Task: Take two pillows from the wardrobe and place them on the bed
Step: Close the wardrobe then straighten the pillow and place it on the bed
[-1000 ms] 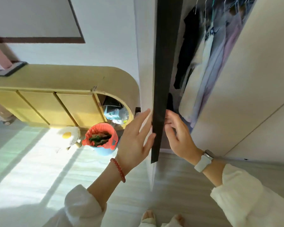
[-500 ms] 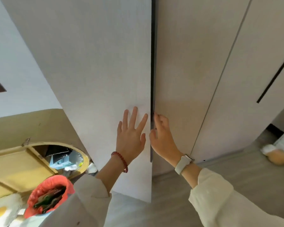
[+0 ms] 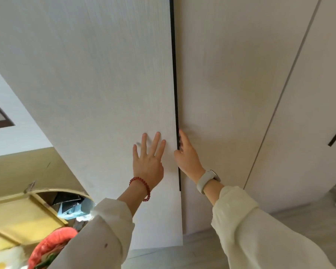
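A pale wardrobe fills the view, and its left door [image 3: 97, 90] sits almost flush with the neighbouring door [image 3: 231, 94]. My left hand [image 3: 148, 160] presses flat on the left door with fingers spread. A dark handle strip [image 3: 174, 74] runs down that door's edge. My right hand [image 3: 186, 154] pinches it, fingertips tucked into the gap. No pillow and no bed show in this view.
A yellow cabinet [image 3: 14, 216] with a rounded open end stands low at the left. A red-lined bin [image 3: 52, 243] sits in front of it. More wardrobe doors [image 3: 308, 113] continue to the right over pale wood flooring [image 3: 198, 253].
The left door swung from open, with hanging clothes showing inside, to nearly shut. My left hand went from the door's edge to flat on its face. My right hand stayed on the strip.
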The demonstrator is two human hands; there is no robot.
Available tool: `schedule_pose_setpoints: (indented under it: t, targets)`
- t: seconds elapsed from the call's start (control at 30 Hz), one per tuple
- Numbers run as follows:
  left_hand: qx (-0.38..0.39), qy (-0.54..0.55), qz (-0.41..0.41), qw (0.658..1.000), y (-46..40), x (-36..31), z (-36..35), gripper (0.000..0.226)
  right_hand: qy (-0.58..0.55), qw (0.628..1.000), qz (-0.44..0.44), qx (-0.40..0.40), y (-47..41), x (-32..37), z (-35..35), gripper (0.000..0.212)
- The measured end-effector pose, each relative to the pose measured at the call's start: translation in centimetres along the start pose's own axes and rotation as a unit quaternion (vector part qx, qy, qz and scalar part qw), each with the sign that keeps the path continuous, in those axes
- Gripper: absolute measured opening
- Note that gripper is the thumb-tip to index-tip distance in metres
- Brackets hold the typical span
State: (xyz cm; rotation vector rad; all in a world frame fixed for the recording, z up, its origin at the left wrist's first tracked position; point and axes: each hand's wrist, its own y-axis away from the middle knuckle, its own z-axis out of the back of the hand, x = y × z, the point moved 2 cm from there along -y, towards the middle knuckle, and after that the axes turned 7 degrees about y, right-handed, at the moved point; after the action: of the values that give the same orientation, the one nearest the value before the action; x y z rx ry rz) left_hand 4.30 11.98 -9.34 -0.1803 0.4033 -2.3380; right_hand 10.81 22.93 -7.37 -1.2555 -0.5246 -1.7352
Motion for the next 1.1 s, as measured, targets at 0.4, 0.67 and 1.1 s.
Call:
schedule_pose_setpoints:
  t: [0.4, 0.67, 1.1]
  targets:
    - [0.006, -0.028, 0.038, 0.999, -3.4, 0.3, -1.2, 0.076, 0.127, 0.991, 0.034, 0.003, -4.1, 0.0, -0.8, 0.074]
    - [-0.013, -0.03, 0.011, 0.999, -3.6, 0.8, -1.1, 0.076, 0.034, 0.999, 0.041, 0.01, -4.9, -1.2, 0.1, 0.068]
    - [-0.026, -0.094, 0.013, 0.995, -4.8, 1.9, -2.4, 0.081, 0.467, 0.869, 0.157, -0.033, -5.8, -2.3, -0.3, 0.078]
